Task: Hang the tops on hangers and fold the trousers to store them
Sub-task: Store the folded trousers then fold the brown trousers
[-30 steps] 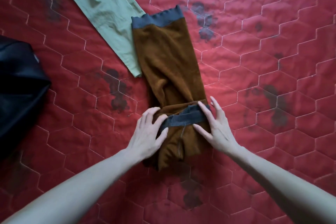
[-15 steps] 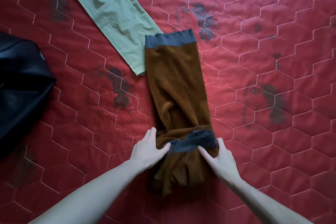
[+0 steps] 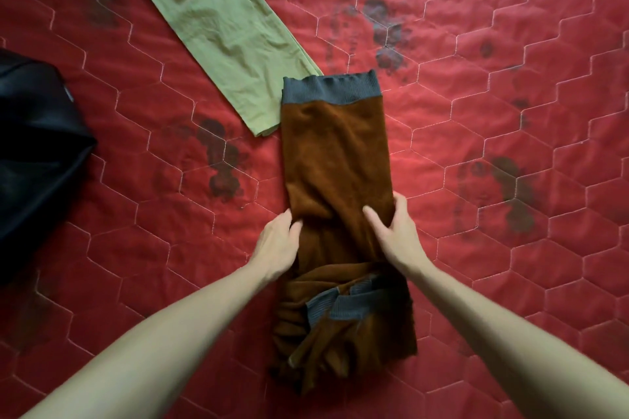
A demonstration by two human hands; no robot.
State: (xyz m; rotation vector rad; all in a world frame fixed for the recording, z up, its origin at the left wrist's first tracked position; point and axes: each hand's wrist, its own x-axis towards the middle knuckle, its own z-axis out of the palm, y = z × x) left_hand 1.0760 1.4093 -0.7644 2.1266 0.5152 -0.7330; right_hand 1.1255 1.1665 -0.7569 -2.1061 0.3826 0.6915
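Now you are gripping the brown trousers (image 3: 335, 160) at mid-length on the red quilt (image 3: 510, 112), left hand (image 3: 277, 245) pinching one edge, right hand (image 3: 396, 235) clamping the other. A second ago both hands were working the grey cuffs (image 3: 343, 303), which are now lying bunched nearer you. That suggests the next fold is starting. Green trousers (image 3: 218, 27) are waiting beside them.
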